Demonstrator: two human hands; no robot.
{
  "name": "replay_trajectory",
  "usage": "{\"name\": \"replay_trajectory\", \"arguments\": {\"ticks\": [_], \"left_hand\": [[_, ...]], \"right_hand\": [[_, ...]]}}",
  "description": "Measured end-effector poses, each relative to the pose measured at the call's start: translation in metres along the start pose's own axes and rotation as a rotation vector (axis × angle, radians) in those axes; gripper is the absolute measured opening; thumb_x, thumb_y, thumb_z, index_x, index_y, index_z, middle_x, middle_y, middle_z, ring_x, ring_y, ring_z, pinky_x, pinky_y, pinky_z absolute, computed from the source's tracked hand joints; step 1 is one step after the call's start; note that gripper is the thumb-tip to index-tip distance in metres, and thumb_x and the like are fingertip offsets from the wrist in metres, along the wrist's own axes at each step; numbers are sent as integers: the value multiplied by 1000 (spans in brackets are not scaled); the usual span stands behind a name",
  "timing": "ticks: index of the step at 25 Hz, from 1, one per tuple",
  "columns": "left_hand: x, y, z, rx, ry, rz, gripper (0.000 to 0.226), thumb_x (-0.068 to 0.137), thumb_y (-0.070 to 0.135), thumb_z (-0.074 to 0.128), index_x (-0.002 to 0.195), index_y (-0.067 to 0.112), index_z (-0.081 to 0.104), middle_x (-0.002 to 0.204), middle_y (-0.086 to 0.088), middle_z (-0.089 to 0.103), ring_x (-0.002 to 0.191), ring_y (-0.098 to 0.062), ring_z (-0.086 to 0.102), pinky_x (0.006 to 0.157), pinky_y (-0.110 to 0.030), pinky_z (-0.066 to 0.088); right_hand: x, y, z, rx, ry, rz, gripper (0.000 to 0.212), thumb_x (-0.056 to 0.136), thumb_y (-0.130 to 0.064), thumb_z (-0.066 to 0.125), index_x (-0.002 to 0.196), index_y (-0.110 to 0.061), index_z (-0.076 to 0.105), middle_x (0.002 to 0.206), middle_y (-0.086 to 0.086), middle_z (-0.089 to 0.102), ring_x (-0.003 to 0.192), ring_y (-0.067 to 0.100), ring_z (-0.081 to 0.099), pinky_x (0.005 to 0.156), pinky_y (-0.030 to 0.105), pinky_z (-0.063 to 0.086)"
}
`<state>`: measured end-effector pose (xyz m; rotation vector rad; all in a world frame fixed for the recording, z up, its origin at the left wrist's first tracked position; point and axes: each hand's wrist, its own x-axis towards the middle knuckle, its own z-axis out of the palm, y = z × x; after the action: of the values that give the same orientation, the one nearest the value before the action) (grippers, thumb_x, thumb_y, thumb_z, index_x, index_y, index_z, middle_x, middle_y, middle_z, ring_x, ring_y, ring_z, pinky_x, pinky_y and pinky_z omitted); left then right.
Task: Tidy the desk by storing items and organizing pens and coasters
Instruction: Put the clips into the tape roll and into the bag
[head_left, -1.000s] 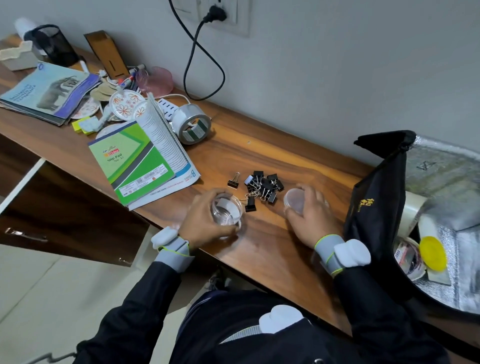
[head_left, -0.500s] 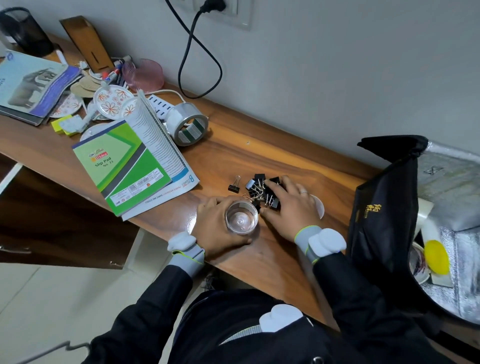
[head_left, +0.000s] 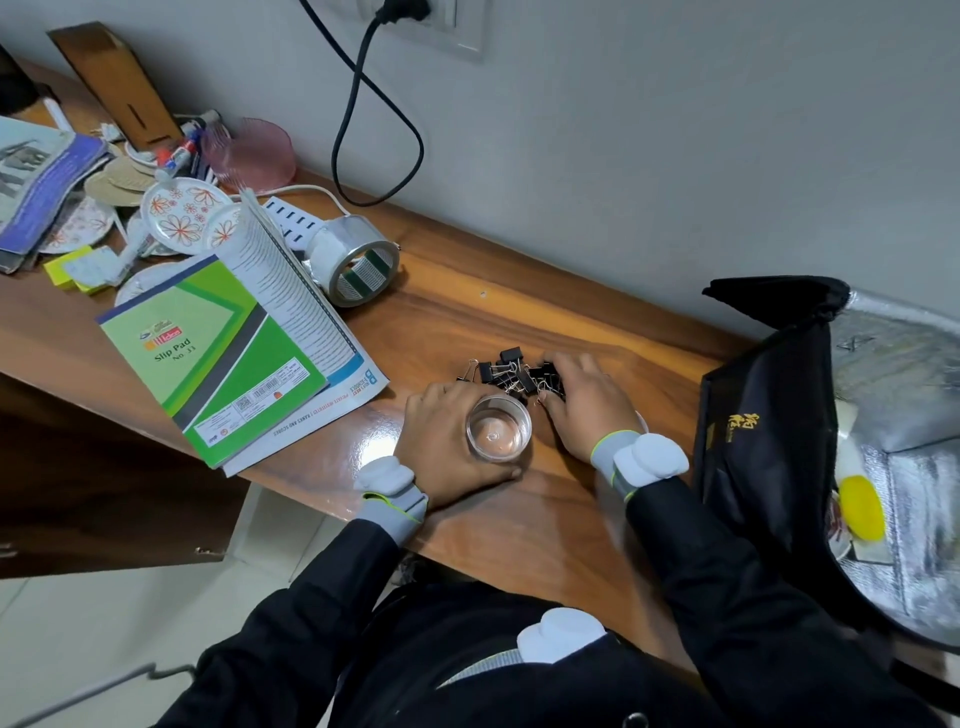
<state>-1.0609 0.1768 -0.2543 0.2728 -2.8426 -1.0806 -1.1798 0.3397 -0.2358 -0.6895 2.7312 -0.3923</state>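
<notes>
binder clips (head_left: 511, 371) heaped on the desk (head_left: 467, 312), just behind the clear cup (head_left: 497, 434) my left hand (head_left: 447, 441) grips. right hand (head_left: 582, 410) cupped over them; pinch, i cannot tell. storing step; next i'd scoop clips in.

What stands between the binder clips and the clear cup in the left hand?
Nothing visible. The binder clips lie just beyond the clear cup, whose mouth is open; the right hand grips them, the left hand holds the cup.

Head view, looking steeply down, close over desk (head_left: 519, 312) edge
</notes>
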Motion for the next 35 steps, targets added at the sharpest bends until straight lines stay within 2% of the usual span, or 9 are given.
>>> {"name": "replay_trajectory", "arguments": {"ticks": [7,11,14,16,19,22,28,33,35], "left_hand": [[0,-5,4,31,-6,23,89,41,82,73,118,44,50,114,25,55,111,-10,44,87,-30,28],[0,-5,5,46,9,30,90,41,85,71,118,45,48,114,25,55,108,-10,45,86,-32,31],[0,-5,8,60,28,35,91,41,86,69,118,44,47,113,24,56,106,-11,46,85,-33,31],[1,-7,9,64,27,39,90,42,85,70,118,43,46,113,22,56,104,-12,46,82,-31,28],[0,-5,11,92,42,34,90,45,84,68,120,38,46,109,18,58,101,-13,45,79,-30,24],[0,-5,10,74,49,31,87,47,81,65,122,40,47,111,19,58,102,-12,44,80,-30,25],[-2,-2,7,96,40,28,91,43,85,70,119,39,51,112,19,59,104,-12,45,81,-31,27],[-3,1,6,125,42,41,93,41,90,67,115,35,53,109,17,58,104,-10,44,81,-30,25],[-2,0,6,135,58,48,90,42,89,68,111,34,53,103,18,55,100,-10,43,78,-29,23]], "right_hand": [[-4,-5,-13,81,78,-52,29,92,-19,54,120,-25,46,114,3,54,98,33,55,74,34,41],[-16,-20,-25,232,146,-92,29,90,-17,60,116,-24,50,111,-1,57,94,26,55,78,34,44],[-31,-40,-30,424,141,-213,26,88,-15,63,111,-21,55,108,-4,59,92,18,54,82,34,45],[-38,-50,-24,417,87,-273,26,87,-15,63,112,-23,57,110,-4,59,98,17,55,86,33,43],[-43,-53,-19,321,41,-283,31,87,-18,63,115,-29,58,110,-8,58,97,16,57,80,28,40],[-48,-49,-25,310,30,-297,34,81,-20,65,112,-33,61,108,-12,61,101,13,58,87,33,46],[-55,-30,-33,329,97,-264,27,78,-22,62,102,-35,64,99,-17,58,86,3,59,78,28,48],[-39,7,-30,95,31,-64,47,83,-33,63,128,-34,52,128,-2,49,114,32,50,92,35,40],[-27,11,-25,24,-4,-47,57,83,-38,62,137,-33,45,138,0,44,123,34,42,102,36,36]]}}
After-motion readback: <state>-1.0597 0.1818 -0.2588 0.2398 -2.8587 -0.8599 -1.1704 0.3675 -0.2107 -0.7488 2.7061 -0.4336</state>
